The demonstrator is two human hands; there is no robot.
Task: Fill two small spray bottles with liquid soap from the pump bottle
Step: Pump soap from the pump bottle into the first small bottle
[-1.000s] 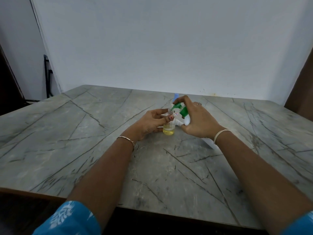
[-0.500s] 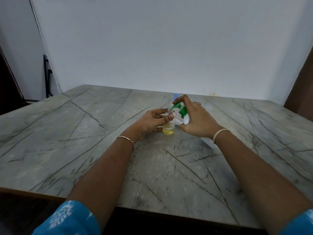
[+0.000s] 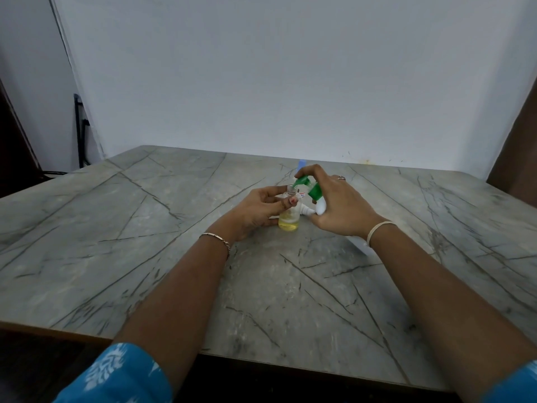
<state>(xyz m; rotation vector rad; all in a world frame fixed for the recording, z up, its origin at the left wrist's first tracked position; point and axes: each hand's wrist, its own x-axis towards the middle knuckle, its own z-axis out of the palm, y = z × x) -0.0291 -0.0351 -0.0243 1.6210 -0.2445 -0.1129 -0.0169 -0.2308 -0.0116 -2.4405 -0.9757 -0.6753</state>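
The spray bottle [image 3: 289, 221] stands upright on the counter [image 3: 145, 228], near its centre, uncapped. Yellow liquid fills its lower part. The left hand [image 3: 261, 212] grips the bottle by its upper body, thumb and fingers curled around it.

The right hand [image 3: 343, 205] grips the pump bottle [image 3: 321, 206], which is tilted toward the left. A finger rests on top of the green pump head [image 3: 305, 181]. The spout tip sits at the spray bottle's open neck.

A white spray cap [image 3: 308, 211] lies on the counter between the two hands. A small blue item [image 3: 302, 163] shows just behind the right hand; its form cannot be told.
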